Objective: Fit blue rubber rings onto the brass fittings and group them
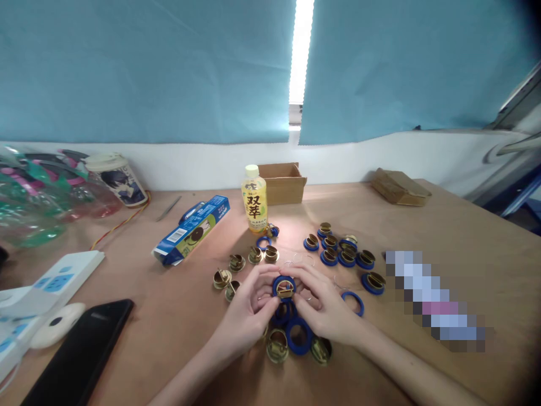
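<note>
Between my left hand (253,304) and my right hand (323,304), the fingertips of both pinch a round brass-coloured fitting with a blue ring (284,288) around it. A crossbar spans its open face. Below the hands lie a loose blue ring (298,336) and brass fittings without rings, one at left (278,345) and one at right (322,349). Several bare brass fittings (237,262) lie beyond my left hand. Past my right hand stands a cluster of brass fittings with blue rings (347,256). Another loose blue ring (353,304) lies beside my right wrist.
Behind the parts stand a yellow drink bottle (255,200) and an open cardboard box (283,186). Leftward are a blue carton (192,231), a phone (80,355), a power strip (54,293), a cup (118,180) and plastic bottles (34,197). A pixelated object (435,301) lies at right.
</note>
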Available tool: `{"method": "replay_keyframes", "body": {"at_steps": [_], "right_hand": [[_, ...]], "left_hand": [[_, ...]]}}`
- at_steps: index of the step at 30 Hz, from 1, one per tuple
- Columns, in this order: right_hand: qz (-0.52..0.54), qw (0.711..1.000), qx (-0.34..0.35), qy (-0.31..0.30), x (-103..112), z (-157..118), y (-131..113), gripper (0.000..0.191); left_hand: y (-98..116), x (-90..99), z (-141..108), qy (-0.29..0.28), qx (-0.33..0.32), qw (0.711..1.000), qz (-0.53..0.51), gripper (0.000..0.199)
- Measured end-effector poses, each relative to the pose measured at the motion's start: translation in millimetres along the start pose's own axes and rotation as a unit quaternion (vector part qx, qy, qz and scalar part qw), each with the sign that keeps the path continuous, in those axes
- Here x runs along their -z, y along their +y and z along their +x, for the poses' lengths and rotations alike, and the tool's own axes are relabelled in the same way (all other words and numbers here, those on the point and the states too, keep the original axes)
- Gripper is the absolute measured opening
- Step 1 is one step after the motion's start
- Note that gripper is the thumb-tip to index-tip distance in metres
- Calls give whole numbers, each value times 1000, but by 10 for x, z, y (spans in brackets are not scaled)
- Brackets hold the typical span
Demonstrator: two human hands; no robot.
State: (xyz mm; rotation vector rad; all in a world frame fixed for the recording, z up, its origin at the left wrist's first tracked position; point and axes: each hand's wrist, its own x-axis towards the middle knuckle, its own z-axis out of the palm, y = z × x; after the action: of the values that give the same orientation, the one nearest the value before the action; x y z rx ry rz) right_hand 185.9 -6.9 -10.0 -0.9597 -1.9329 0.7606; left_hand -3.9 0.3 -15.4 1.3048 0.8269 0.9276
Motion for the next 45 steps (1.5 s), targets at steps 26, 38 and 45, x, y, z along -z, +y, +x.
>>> {"method": "replay_keyframes", "body": {"at_steps": [26, 38, 45], "right_hand": [[-1, 1000, 12, 2, -22, 6, 32, 51], [5, 1000, 14, 7, -24, 6, 10, 50], [-2, 1000, 14, 9, -20, 6, 12, 49]], "left_hand": [[39, -25, 4, 17, 34, 999, 8, 37], [45, -29, 17, 31, 30, 999, -3, 36], [28, -28, 19, 28, 12, 1000, -3, 33]]}}
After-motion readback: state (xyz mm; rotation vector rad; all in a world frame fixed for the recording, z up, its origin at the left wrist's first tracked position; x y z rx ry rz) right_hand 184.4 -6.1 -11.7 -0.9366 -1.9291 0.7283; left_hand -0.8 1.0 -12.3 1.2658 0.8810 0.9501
